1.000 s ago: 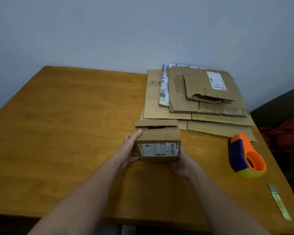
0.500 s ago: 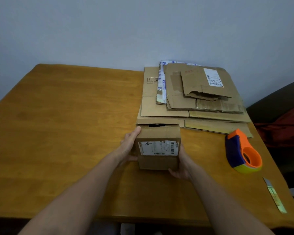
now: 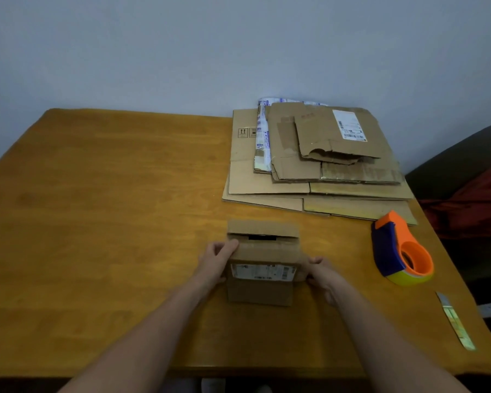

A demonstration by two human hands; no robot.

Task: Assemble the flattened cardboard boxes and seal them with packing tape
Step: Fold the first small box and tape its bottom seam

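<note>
One wide orange-brown wooden table is carrying everything. Several flattened brown cardboard boxes are lying stacked at its far right. Near the front middle, a small brown cardboard box with a white label is standing, its far flap sticking up. An orange-and-blue tape dispenser is sitting well to its right. The left hand and right hand are gripping the box's sides, fingers curled against it.
</note>
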